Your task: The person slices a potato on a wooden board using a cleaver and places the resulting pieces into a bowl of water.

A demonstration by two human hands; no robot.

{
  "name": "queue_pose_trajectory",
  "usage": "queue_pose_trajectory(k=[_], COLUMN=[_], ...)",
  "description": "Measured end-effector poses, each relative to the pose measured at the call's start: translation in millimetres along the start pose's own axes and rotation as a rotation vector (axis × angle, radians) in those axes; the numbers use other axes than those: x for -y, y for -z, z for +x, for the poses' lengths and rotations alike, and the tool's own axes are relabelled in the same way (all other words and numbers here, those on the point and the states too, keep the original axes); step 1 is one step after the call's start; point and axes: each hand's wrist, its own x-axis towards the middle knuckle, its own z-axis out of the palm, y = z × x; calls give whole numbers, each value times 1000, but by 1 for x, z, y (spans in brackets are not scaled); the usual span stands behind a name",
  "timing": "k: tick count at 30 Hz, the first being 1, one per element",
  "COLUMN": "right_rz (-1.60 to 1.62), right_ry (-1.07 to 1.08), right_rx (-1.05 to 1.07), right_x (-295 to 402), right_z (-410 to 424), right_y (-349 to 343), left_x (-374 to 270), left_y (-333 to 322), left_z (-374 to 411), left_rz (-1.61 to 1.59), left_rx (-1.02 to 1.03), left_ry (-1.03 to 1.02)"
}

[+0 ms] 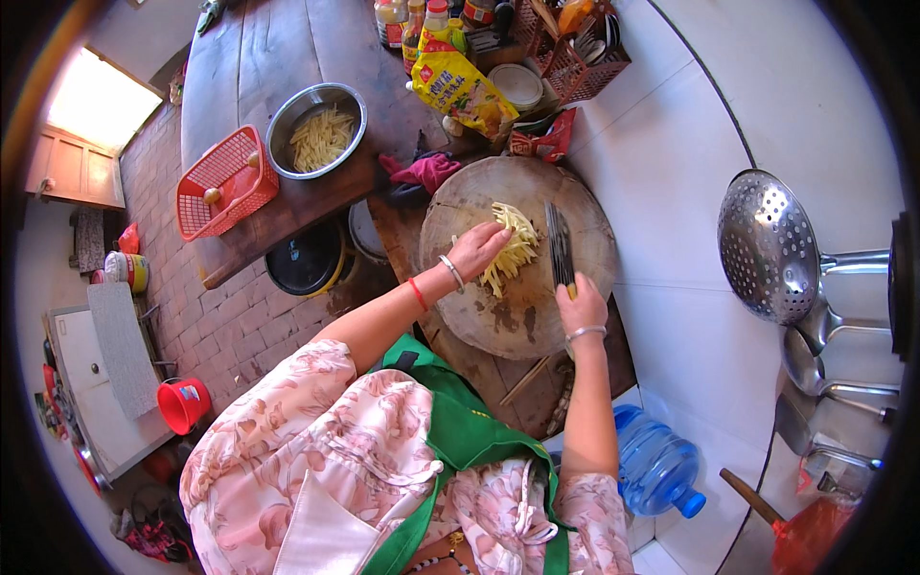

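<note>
A pile of pale cut strips, likely potato, lies on a round wooden chopping block. Against the left side of the pile is my left hand, its fingers stretched over the strips. The undersides of those fingers are hidden, so a grip on any strips cannot be made out. My right hand grips the handle of a cleaver. Its dark blade stands nearly edge-on on the block, just right of the pile and apart from it. Dark wet patches mark the wood near me.
A steel basin of similar strips and a red plastic basket with small potato-like pieces stand on the wooden table. Seasoning bottles and a yellow packet crowd the back. A perforated ladle hangs right; a blue water jug lies below.
</note>
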Motion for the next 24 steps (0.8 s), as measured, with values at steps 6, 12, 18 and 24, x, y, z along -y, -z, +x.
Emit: queue_pose_trajectory(k=[6,12,18,24], right_rz=[-283,-195,333,890], right_ry=[133,267,-194,-517], right_rx=[10,37,5,-32], right_x=[37,39,26,4], right_z=[1,-40,-57,-81], right_y=[-18,-20,-25,-55], left_x=[-1,19,32,36], left_y=[17,31,26,28], left_z=[8,4,22,31], left_rz=[495,617,611,519], left_rx=[-45,-251,1,494], left_ry=[-230,-264,-381,-545])
